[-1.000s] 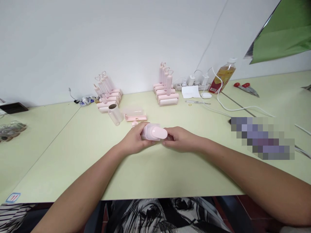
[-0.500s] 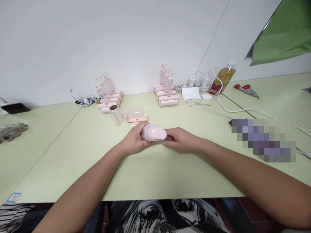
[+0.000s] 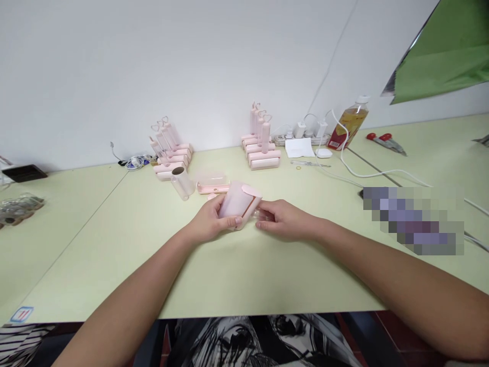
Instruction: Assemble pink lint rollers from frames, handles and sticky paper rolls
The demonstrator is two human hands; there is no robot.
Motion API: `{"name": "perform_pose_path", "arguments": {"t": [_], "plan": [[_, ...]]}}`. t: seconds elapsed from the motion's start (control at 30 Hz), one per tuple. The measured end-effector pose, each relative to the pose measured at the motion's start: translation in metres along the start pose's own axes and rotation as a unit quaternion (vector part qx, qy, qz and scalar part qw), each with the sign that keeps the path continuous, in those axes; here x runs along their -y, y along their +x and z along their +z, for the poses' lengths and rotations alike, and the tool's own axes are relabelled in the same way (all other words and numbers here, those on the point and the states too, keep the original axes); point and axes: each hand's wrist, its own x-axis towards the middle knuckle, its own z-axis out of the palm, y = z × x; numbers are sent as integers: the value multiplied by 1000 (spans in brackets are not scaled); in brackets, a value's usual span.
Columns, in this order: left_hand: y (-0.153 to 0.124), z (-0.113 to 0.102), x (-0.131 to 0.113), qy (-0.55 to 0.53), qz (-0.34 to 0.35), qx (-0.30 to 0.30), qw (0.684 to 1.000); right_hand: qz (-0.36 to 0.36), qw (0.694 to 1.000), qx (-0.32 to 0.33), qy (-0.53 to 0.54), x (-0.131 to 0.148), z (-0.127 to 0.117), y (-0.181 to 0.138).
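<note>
My left hand (image 3: 212, 219) is wrapped round a pale pink lint roller (image 3: 240, 201), its rounded end cap tilted up and a reddish-brown line along its edge. Close against its right side, my right hand (image 3: 284, 219) pinches a clear plastic piece (image 3: 260, 214); whether that piece joins the roller is hidden by the fingers. Just beyond my left hand lies an open pink roller case (image 3: 214, 188) with a clear cover. Beside it stands a clear tube with a brown cardboard core (image 3: 181, 183).
Pink lint rollers with upright clear handles stand in a left group (image 3: 171, 158) and a right group (image 3: 263, 148) near the wall. Farther right are a power strip (image 3: 282, 139), a drink bottle (image 3: 348, 125), red-handled pliers (image 3: 386, 142) and white cables. A blurred patch (image 3: 412, 219) covers something.
The lint roller has turned in my left hand, from end-on towards me to showing its long side and edge. My right hand has stayed almost in place.
</note>
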Motion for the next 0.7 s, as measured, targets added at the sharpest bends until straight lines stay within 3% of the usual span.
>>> {"name": "perform_pose_path", "arguments": {"t": [0.17, 0.43, 0.57, 0.7], "plan": [[-1, 1, -3, 76, 11, -19, 997, -8, 998, -52, 42, -2, 0, 0], [-3, 4, -4, 116, 3, 8, 993, -75, 985, -146, 50, -4, 3, -3], [-6, 5, -6, 127, -18, 54, 990, -95, 983, -146, 51, 1, 5, -5], [-8, 6, -11, 137, -24, 77, 987, -70, 988, -130, 54, 1, 5, -5]]}}
